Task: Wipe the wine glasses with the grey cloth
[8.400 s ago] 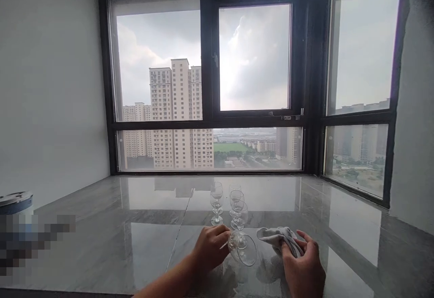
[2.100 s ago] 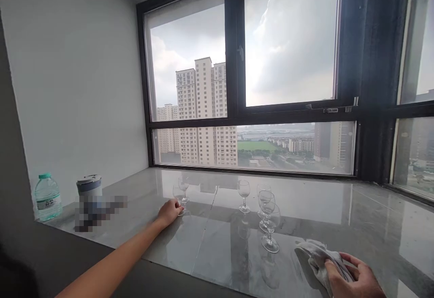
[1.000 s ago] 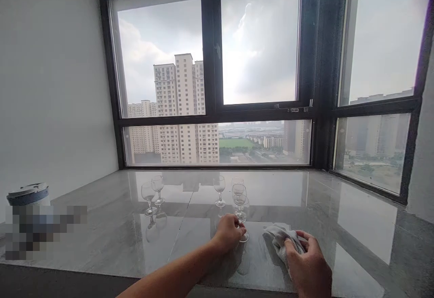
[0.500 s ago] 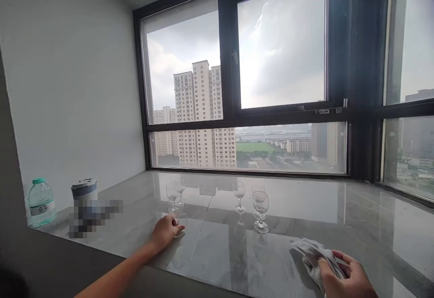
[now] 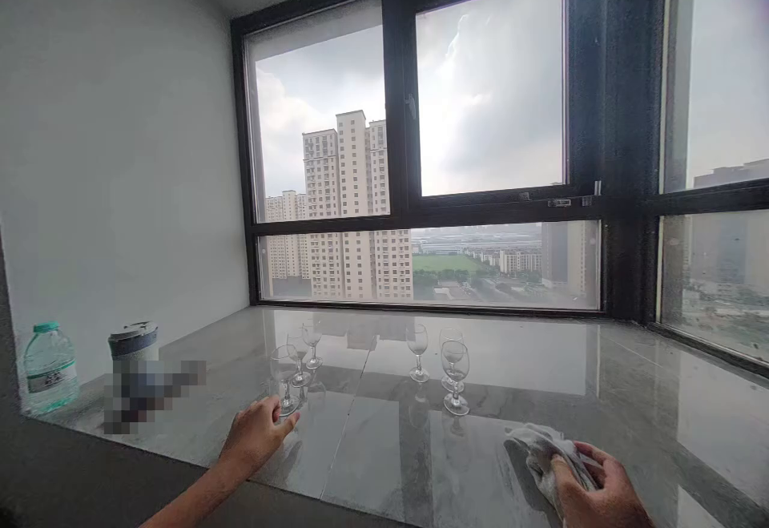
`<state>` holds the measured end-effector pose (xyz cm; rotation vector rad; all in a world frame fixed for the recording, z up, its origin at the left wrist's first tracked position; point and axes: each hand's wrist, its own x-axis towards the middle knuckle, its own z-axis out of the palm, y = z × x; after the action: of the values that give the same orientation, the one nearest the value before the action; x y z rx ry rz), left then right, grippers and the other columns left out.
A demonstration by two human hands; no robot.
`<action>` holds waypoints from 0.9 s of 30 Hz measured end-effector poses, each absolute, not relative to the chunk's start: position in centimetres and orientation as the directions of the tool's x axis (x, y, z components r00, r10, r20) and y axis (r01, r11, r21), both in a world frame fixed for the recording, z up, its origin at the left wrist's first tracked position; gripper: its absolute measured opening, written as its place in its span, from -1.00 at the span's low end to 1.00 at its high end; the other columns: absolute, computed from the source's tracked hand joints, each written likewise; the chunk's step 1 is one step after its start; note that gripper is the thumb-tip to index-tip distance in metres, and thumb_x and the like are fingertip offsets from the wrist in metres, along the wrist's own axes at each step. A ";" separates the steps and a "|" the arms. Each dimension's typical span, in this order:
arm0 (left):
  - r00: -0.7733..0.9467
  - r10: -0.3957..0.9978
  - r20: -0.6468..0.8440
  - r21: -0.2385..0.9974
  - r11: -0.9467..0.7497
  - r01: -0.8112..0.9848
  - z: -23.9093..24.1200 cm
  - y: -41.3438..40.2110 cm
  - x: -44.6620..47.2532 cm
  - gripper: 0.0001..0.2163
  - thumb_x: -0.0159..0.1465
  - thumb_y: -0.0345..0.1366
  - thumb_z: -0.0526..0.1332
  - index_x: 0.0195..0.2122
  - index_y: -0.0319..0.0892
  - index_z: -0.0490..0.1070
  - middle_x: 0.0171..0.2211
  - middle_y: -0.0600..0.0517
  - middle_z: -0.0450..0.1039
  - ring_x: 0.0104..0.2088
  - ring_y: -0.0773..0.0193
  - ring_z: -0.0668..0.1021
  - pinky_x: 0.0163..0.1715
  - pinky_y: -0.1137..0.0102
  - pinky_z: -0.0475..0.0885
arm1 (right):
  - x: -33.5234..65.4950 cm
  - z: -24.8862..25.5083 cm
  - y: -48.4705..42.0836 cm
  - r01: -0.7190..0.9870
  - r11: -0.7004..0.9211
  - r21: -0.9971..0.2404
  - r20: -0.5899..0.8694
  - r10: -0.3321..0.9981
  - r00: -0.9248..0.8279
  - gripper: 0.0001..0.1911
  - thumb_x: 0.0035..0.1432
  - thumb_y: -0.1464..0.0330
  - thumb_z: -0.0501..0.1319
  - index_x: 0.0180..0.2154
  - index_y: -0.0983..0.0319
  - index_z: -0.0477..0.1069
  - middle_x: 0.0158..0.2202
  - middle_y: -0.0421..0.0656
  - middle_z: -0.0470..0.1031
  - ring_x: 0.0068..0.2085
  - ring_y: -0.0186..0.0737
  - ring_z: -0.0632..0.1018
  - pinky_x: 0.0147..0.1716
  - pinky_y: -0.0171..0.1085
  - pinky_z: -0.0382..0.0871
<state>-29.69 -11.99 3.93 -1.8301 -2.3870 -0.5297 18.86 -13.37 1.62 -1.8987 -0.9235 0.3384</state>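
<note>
Along the polished grey stone window ledge [image 5: 384, 464], a clear short-stemmed drinking glass [image 5: 283, 366] stands upright, the nearest to the person in the left cluster. The left hand [image 5: 257, 435] is just beside its foot, thumb and forefinger parted; contact with the glass cannot be confirmed. The right hand [image 5: 594, 484] grips a crumpled grey-white cloth [image 5: 541, 454] near the front edge, well apart from the glassware. Risk noted: a knock from the left hand could tip this glass into the two close behind it, the likely causes being small feet, tight spacing and a slick surface. The cloth, if swept leftward, could catch a stem. Count: six glasses, all upright, three in the left cluster and three in the right trio [image 5: 455, 362]; one cloth; one green-capped, green-tinted clear plastic bottle [image 5: 51, 372]; one pale lidded cup with a dark blue-grey band [image 5: 133, 343], its lower part obscured.
</note>
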 end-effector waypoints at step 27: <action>-0.070 0.968 0.241 0.467 -0.052 0.883 2.1 5.7 -10.5 -0.90 0.18 -0.22 0.30 -0.34 -0.13 0.51 -0.24 -0.01 0.60 -0.16 0.16 0.58 -0.27 0.43 0.33 | 18.5 1.7 -13.6 0.440 -0.227 -0.869 0.184 0.677 0.713 -0.58 0.00 0.04 0.04 -0.15 0.10 0.30 -0.10 -0.03 0.52 -0.15 0.11 0.53 -0.20 -0.11 0.31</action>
<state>-10.53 5.68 2.14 -2.2447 -2.2663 -0.8644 18.51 -13.58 1.74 -1.8681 -0.8695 0.2819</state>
